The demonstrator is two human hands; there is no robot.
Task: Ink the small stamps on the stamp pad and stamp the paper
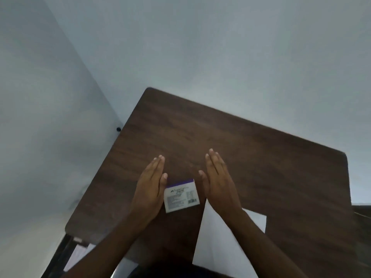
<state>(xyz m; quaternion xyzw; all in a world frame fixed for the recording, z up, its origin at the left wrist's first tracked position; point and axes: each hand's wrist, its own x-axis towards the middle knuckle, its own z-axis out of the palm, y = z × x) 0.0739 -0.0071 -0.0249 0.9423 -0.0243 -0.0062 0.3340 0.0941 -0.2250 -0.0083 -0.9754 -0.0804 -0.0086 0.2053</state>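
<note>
A small white box with a purple edge and printed label, the stamp pad box (181, 195), lies flat on the dark wooden table (251, 149). My left hand (149, 189) is held flat, fingers together, just left of the box, with its thumb at the box's top left corner. My right hand (218, 181) is flat too, a little to the right of the box and apart from it. A white sheet of paper (218, 243) lies near the table's front edge, partly under my right forearm. No small stamps are in view.
The table stands in a corner against pale walls. A small black knob (118, 129) sits on the wall by the table's left edge. Some papers (77, 255) lie low at the left, below the tabletop.
</note>
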